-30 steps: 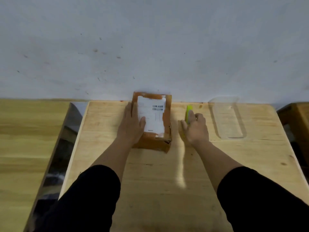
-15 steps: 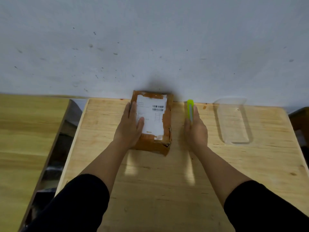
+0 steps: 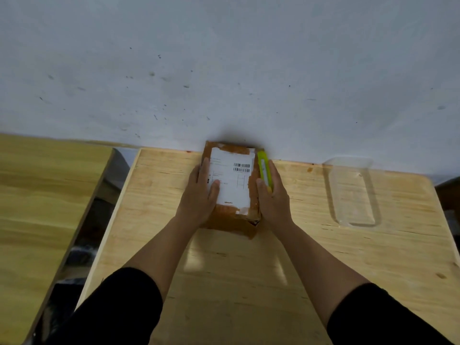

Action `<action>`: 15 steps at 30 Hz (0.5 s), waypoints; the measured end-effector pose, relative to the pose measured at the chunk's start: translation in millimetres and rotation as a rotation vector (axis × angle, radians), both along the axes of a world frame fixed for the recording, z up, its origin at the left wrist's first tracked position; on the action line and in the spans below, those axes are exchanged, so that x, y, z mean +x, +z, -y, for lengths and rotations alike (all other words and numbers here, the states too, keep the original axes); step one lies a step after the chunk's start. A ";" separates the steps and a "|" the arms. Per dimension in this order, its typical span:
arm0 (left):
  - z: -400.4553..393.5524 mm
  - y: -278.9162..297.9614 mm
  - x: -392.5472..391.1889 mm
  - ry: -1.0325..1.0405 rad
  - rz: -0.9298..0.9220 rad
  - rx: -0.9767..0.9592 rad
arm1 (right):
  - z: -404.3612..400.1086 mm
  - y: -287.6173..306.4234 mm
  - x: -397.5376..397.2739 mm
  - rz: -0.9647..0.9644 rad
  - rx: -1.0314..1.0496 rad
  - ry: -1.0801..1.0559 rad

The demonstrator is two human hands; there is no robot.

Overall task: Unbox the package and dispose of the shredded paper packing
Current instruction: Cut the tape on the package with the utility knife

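A small brown cardboard package (image 3: 231,220), taped shut with a white shipping label on top, lies at the far middle of the wooden table (image 3: 224,282), against the wall. My left hand (image 3: 200,195) lies flat on its left side, thumb on the label. My right hand (image 3: 272,195) presses against the package's right side and holds a yellow-green utility knife (image 3: 263,168) that points away from me along the box edge. No shredded paper shows.
A clear plastic container (image 3: 353,192) stands on the table to the right of the package. A second wooden table (image 3: 42,207) sits at the left across a dark gap (image 3: 84,240). A grey wall (image 3: 224,70) runs behind the table.
My right hand closed on the yellow-green knife and brought it left, from the bare table to the package's right edge. My left hand stayed on the package.
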State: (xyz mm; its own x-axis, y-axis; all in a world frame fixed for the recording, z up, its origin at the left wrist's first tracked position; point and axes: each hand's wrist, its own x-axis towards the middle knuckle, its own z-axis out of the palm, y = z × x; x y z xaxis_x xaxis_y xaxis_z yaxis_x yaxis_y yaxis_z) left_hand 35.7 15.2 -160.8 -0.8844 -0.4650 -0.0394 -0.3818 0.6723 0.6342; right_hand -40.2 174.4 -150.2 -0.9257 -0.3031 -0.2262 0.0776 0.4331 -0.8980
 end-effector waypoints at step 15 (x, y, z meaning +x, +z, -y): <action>-52.7 11.7 135.0 0.019 -0.018 0.098 | -48.8 14.6 128.7 0.069 -0.128 0.004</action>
State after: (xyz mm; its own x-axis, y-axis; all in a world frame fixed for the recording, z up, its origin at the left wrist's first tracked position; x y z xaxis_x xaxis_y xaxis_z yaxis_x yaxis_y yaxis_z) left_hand 170.7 67.9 -149.1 -0.8763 -0.4766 -0.0702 -0.3822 0.5990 0.7037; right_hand 88.5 223.1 -135.6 -0.9081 -0.3369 -0.2487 0.1397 0.3160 -0.9384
